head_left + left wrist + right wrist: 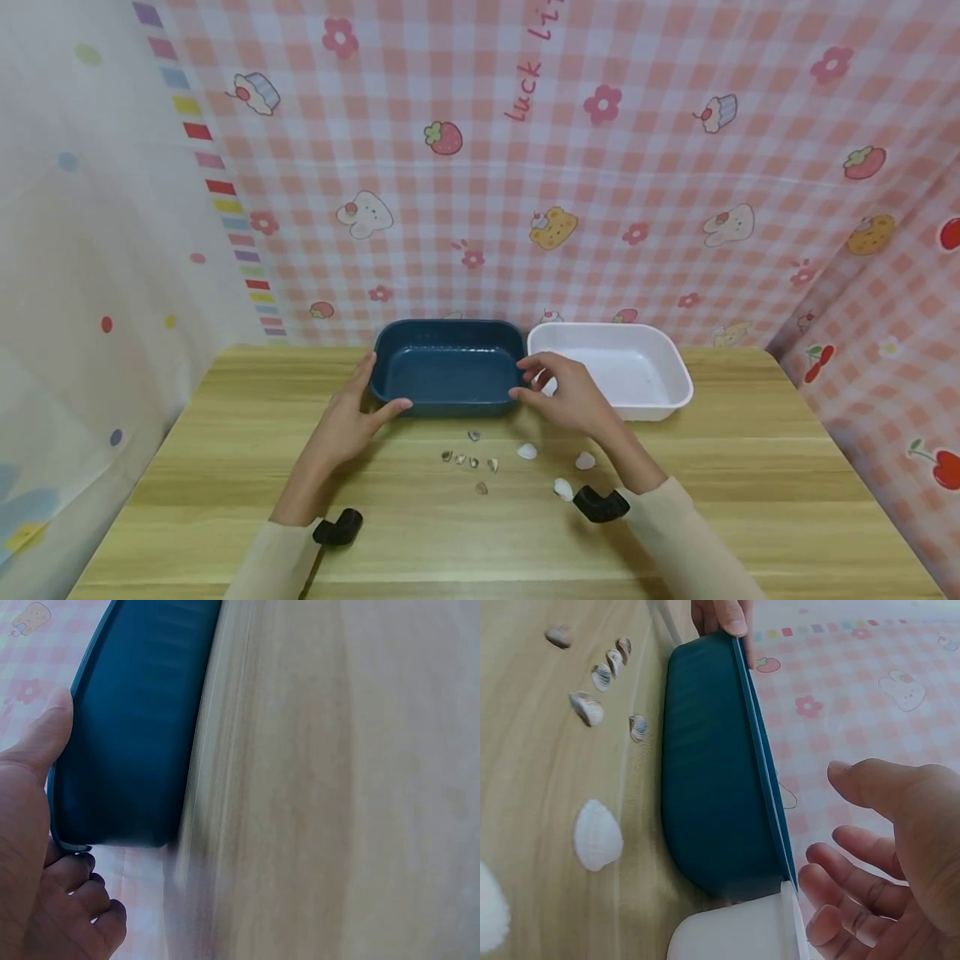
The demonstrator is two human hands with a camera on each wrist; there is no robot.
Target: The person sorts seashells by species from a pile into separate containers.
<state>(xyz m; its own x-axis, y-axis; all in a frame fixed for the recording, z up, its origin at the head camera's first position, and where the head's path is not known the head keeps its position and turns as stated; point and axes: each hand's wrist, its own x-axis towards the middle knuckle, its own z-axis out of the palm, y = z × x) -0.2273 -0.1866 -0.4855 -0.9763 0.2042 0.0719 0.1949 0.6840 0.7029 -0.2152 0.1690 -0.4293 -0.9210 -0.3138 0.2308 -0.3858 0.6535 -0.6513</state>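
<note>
A dark blue rectangular basin stands on the table against the back cloth. My left hand grips its left end; the thumb lies on the front rim and the fingers reach round the left side. In the left wrist view, the curled fingers sit under the rim of the blue basin. At the basin's right end hovers my right hand, thumb and fingers loosely bent. The right wrist view shows a gap between this hand and the blue rim. Beside the blue basin is a white basin, partly behind the right hand.
Several small brownish shells lie on the wooden table in front of the blue basin. Larger white shells are scattered to their right. A pink checked cloth hangs behind. Black wrist mounts sit near both sleeves.
</note>
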